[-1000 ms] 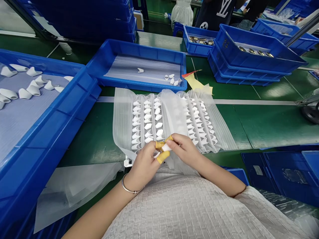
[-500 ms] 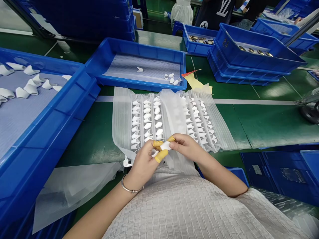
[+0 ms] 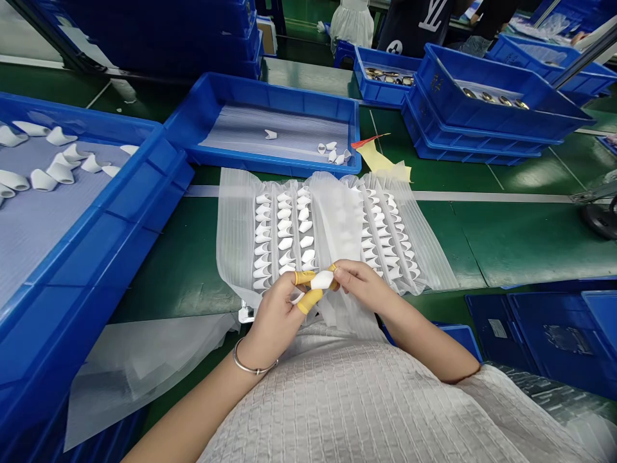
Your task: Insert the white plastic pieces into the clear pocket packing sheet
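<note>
A small white piece (image 3: 322, 280) is pinched between the yellow-covered fingertips of my left hand (image 3: 284, 308), with part of another white piece showing below it. My right hand (image 3: 361, 283) has its fingers closed at the right end of the same piece. Both hands are over the near edge of a translucent pleated sheet (image 3: 236, 225). Rows of similar white pieces (image 3: 285, 244) lie in the sheet's folds, in a left group and a right group, with a smooth strip between them.
A large blue bin (image 3: 116, 206) with white curved pieces stands at left. Behind the sheet is a blue tray (image 3: 270, 165) with several small white pieces. Yellow paper (image 3: 380, 161) lies beside it. Stacked blue crates (image 3: 482, 128) stand at back right. People are at the far side.
The white piece in my fingers has turned and shows more of its face. My right fingertips have shifted slightly right, off its front.
</note>
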The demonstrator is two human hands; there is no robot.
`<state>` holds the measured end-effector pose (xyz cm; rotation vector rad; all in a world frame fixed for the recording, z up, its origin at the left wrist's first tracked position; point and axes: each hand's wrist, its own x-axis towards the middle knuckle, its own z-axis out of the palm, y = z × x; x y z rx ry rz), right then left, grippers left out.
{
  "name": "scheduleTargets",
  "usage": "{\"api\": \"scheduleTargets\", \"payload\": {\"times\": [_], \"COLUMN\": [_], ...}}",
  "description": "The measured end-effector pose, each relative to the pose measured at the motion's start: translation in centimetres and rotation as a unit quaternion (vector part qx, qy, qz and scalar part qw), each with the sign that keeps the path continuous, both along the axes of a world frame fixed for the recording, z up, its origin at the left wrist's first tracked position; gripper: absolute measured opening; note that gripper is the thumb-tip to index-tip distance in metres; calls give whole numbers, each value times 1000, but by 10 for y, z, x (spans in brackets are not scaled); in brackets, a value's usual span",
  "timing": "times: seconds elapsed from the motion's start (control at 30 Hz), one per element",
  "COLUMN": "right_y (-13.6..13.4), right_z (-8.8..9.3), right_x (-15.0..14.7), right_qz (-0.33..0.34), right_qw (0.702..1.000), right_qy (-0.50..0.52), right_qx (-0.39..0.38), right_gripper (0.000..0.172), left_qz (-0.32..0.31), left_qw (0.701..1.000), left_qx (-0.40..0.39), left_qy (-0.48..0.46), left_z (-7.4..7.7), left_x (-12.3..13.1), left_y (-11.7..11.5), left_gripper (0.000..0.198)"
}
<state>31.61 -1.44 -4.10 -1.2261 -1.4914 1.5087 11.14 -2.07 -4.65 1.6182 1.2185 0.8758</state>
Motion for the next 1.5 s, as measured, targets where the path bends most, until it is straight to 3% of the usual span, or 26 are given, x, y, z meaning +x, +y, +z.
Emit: {"api": "scheduleTargets", "payload": {"times": [0.07, 0.17, 0.4, 0.6, 0.7, 0.8, 0.97, 1.13, 1.2, 1.27, 1.33, 1.37, 1.43, 1.5], "right_y": [0, -1, -4, -6, -7, -8, -5, 7, 13, 17, 18, 18, 15, 13], "right_z": [0, 3, 10, 7, 5, 3, 4, 7, 11, 18, 24, 27, 26, 19], "right_x": [-1, 0, 6, 7, 5, 3, 5, 15, 20, 23, 20, 16, 6, -2], "right_qz": [10, 5, 31, 39, 47, 47, 77, 88, 47, -46, -109, -105, -37, 30], "right_qw": [999, 1000, 985, 937, 921, 938, 989, 995, 997, 996, 990, 989, 991, 995], "right_qy": [15, 17, -81, -180, -211, -194, -54, 36, 44, 60, 89, 104, 116, 75], "right_qx": [-27, -21, 147, 296, 326, 282, 117, -23, -48, -41, -28, -30, -47, -52], "right_gripper": [48, 37, 25, 24, 22, 21, 22, 28, 29, 30, 28, 27, 25, 21], "left_qz": [-1, 4, 7, -1, 2, 4, -38, -104, -71, -55, -125, -189, -318, -396], "left_qw": [1000, 1000, 1000, 1000, 1000, 1000, 993, 986, 993, 996, 988, 976, 939, 909], "left_qx": [-3, -1, 1, -6, 0, 26, 94, 117, 85, 34, -15, -32, -55, -69], "left_qy": [1, 1, 4, -4, -10, 7, 53, 53, 52, 66, 93, 105, 115, 107], "left_z": [0, -1, -2, 0, 1, 3, 3, 0, -1, -3, -4, -5, -6, -6], "left_x": [0, 0, -2, -1, -2, -2, -3, -4, -3, 1, 9, 14, 23, 29], "left_y": [0, 0, 1, 1, 0, -1, -1, -1, 0, 2, 3, 3, 2, -1], "left_gripper": [19, 19, 17, 17, 16, 15, 16, 12, 15, 26, 35, 39, 44, 44]}}
